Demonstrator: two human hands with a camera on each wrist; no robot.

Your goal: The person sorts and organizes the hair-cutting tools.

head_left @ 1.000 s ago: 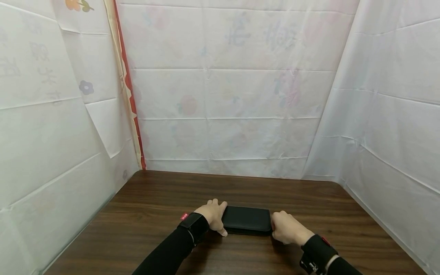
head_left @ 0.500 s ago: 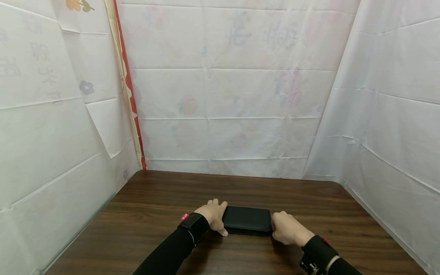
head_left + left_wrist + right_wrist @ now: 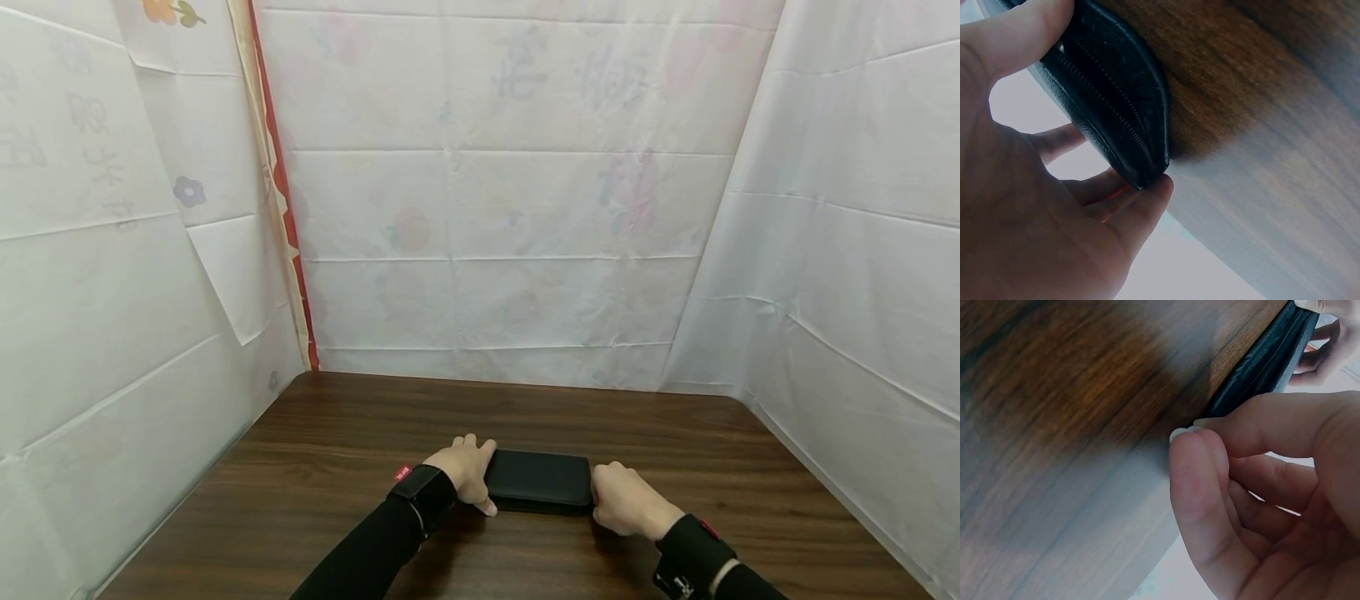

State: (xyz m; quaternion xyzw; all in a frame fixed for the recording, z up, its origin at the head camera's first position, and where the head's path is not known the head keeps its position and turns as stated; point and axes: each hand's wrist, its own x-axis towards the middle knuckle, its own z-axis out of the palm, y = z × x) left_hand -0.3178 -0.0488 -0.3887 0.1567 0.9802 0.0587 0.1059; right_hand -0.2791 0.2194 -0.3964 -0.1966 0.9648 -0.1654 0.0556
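A black zip wallet (image 3: pixel 538 481) lies flat on the wooden table. My left hand (image 3: pixel 462 471) holds its left end, the thumb on the near side and the fingers around the far corner. In the left wrist view the zipper teeth (image 3: pixel 1124 122) stand apart along that end, with a gap between the two rows. At the wallet's right end is my right hand (image 3: pixel 630 497), its fingers curled. Thumb and index fingertip meet at the wallet's corner in the right wrist view (image 3: pixel 1194 434), pinching there; the part between them is hidden, so a zipper pull cannot be made out.
Dark wood grain covers the table (image 3: pixel 375 417). White printed sheets hang behind it (image 3: pixel 487 208) and along its left (image 3: pixel 112 333) and right (image 3: pixel 847 275) sides. A red-and-cream strip (image 3: pixel 281 192) runs down the back left corner.
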